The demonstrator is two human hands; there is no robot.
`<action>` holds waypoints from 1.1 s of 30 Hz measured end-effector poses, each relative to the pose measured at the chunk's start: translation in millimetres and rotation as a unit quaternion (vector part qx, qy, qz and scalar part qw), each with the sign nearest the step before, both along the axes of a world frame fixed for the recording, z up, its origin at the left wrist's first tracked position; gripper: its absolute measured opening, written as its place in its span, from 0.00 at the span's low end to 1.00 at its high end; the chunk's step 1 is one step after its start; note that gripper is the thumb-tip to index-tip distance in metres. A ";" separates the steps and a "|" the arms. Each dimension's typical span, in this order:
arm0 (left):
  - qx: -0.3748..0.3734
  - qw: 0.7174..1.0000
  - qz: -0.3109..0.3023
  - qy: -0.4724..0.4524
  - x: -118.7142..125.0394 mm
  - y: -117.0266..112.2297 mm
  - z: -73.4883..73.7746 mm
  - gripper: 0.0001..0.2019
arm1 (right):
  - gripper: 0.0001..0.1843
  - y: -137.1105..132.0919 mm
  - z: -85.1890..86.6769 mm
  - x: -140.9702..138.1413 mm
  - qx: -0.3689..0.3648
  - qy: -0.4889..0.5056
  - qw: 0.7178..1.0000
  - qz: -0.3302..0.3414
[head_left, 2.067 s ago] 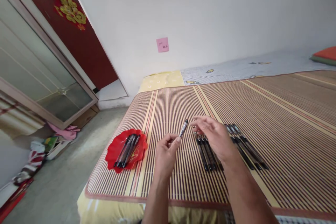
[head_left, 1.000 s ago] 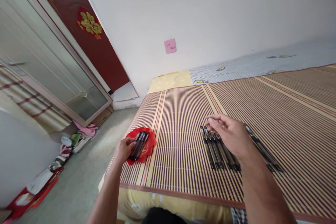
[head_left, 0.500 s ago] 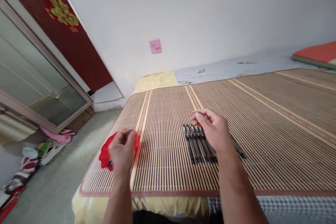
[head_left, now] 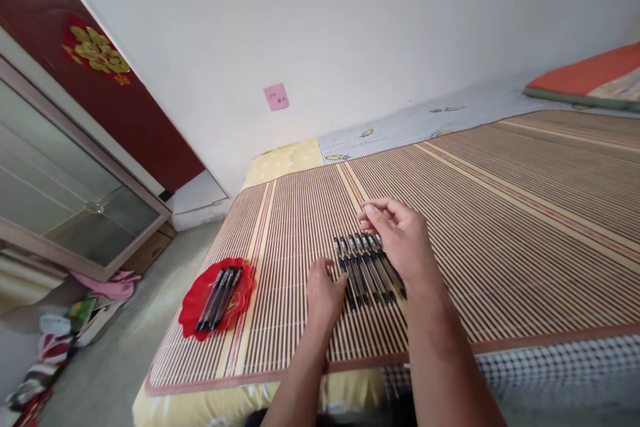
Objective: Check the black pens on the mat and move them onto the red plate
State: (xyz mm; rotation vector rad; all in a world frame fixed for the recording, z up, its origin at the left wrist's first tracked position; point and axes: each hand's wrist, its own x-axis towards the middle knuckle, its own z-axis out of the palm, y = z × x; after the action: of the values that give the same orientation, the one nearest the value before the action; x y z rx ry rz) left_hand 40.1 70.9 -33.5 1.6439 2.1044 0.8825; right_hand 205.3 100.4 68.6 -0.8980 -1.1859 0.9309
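Left hand (head_left: 326, 290): gaping half-wide at left edge of pen row (head_left: 367, 271) | Right hand (head_left: 397, 233): bunching narrowly over far end, not clearly showing whether holding anything | Placement: lying parallel on striped mat (head_left: 293, 233), presumably for easy separating | Red dish (head_left: 194, 300): corralling other pens (head_left: 220, 299)

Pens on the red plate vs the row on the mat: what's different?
Arrangement: the plate pens are bunched together; the mat pens are spread side by side in a row.
Count: the plate pens are fewer than the mat pens.
Slant in view: the plate pens' far ends lean right, the mat pens' lean left.
Shared: both sets are slim, dark pens lying flat.
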 end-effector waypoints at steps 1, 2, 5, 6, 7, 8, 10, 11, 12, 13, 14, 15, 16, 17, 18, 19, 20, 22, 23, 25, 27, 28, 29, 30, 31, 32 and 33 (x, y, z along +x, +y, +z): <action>-0.003 1.000 0.000 0.004 2.3 0.6 -2.4 0.13 | 0.14 0.1 0.5 1.4 0.001 0.006 1.000 0.000; -0.004 1.000 -0.001 0.010 4.4 1.0 -3.8 0.13 | 0.14 0.2 1.2 2.7 0.002 0.011 1.000 0.000; -0.007 1.000 -0.001 0.026 9.7 1.4 -3.9 0.15 | 0.14 0.2 3.1 6.1 0.005 0.024 1.000 -0.001; -0.010 1.000 -0.001 0.030 10.8 1.8 -3.1 0.15 | 0.14 0.1 3.6 7.2 0.008 0.027 1.000 -0.002; -0.014 0.999 0.000 0.033 11.5 2.2 -2.3 0.16 | 0.14 0.0 3.9 8.3 0.010 0.028 1.000 -0.002; -0.019 0.999 0.001 0.035 11.8 2.8 -1.4 0.16 | 0.14 0.0 3.9 9.4 0.011 0.030 0.999 0.000; -0.028 0.999 0.006 0.040 11.6 4.0 -0.2 0.16 | 0.14 0.2 3.2 11.6 0.013 0.034 0.999 0.002; -0.031 0.999 0.009 0.041 11.3 4.4 0.1 0.16 | 0.14 0.4 2.6 12.6 0.013 0.037 0.999 0.003; -0.033 0.998 0.010 0.043 11.2 4.6 0.4 0.16 | 0.14 0.8 2.0 13.4 0.014 0.039 0.999 0.003; -0.033 0.998 0.010 0.045 11.2 4.6 0.5 0.16 | 0.14 1.2 1.2 14.0 0.015 0.041 0.999 0.001; -0.032 0.998 0.009 0.048 11.4 4.3 0.7 0.16 | 0.14 1.5 0.6 14.5 0.018 0.041 0.999 0.000; -0.029 0.998 0.006 0.052 12.0 3.9 0.8 0.15 | 0.14 1.9 0.1 14.8 0.021 0.041 0.999 0.000; -0.026 0.998 0.004 0.057 12.6 3.5 1.0 0.15 | 0.14 2.2 -0.3 15.0 0.023 0.040 0.999 0.000; -0.024 0.998 0.002 0.061 13.4 3.1 1.1 0.14 | 0.14 2.3 -0.6 15.1 0.024 0.039 0.999 0.001; -0.023 0.998 0.000 0.066 14.1 3.0 1.3 0.14 | 0.14 2.4 -0.6 15.2 0.024 0.037 0.999 0.003; -0.023 0.997 0.000 0.070 14.6 3.1 1.3 0.13 | 0.14 2.3 -0.6 15.2 0.023 0.036 0.999 0.004; -0.024 0.997 0.002 0.073 15.0 3.3 1.4 0.13 | 0.14 2.2 -0.5 15.2 0.022 0.036 0.999 0.004; -0.027 0.997 0.008 0.078 14.7 4.3 1.1 0.14 | 0.14 1.9 -0.1 15.1 0.021 0.038 0.999 0.005; -0.029 0.996 0.012 0.079 14.0 4.7 1.0 0.15 | 0.14 1.8 0.0 15.0 0.021 0.038 0.999 0.006; -0.035 0.996 0.022 0.081 11.4 5.0 0.7 0.16 | 0.14 2.1 0.0 14.7 0.019 0.039 0.999 0.007; -0.038 0.995 0.031 0.085 6.9 4.2 0.9 0.16 | 0.14 2.9 -0.6 14.1 0.020 0.040 0.999 0.011; -0.039 0.995 0.033 0.087 3.9 3.4 1.2 0.16 | 0.14 3.4 -1.0 13.8 0.020 0.039 0.999 0.013; -0.039 0.995 0.034 0.089 0.4 2.2 1.7 0.16 | 0.14 3.9 -1.4 13.5 0.020 0.038 0.999 0.014; -0.040 0.995 0.034 0.091 -3.7 1.0 2.4 0.15 | 0.14 4.3 -1.8 13.1 0.019 0.037 0.999 0.015; -0.041 0.994 0.034 0.091 -8.3 -0.4 3.1 0.15 | 0.14 4.6 -2.2 12.7 0.017 0.037 0.999 0.015; -0.042 0.994 0.036 0.092 -13.3 -1.7 3.8 0.16 | 0.14 4.7 -2.4 12.4 0.016 0.036 0.999 0.015; -0.042 0.994 0.039 0.092 -18.7 -3.0 4.6 0.16 | 0.14 4.6 -2.4 11.9 0.014 0.035 0.999 0.015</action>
State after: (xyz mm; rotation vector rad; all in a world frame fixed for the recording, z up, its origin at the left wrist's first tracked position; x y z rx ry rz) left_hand 21.4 67.9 -29.0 1.6658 2.3087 0.6775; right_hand 217.3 105.0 66.2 -0.8209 -1.1524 0.9601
